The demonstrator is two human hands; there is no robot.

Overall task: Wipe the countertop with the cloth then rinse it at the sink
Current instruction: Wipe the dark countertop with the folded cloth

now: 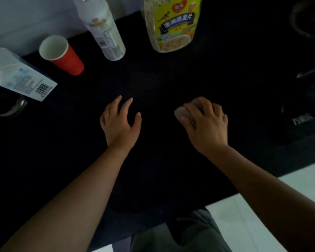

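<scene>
A small greyish-pink cloth (183, 113) lies bunched on the black countertop (153, 75). My right hand (207, 124) sits on top of it with fingers curled over it, gripping it against the surface. My left hand (119, 122) rests flat on the countertop to the left of the cloth, fingers spread and holding nothing. Most of the cloth is hidden under my right hand. The sink is not clearly visible; only a metal curved part (13, 108) shows at the far left edge.
Along the back stand a red paper cup (62, 55), a white spray bottle (104, 31), a clear oat jar with a yellow label (173, 24) and a white carton (20, 75) at the left. A dark stove (305, 73) lies at the right. Pale floor (262, 206) shows below the counter edge.
</scene>
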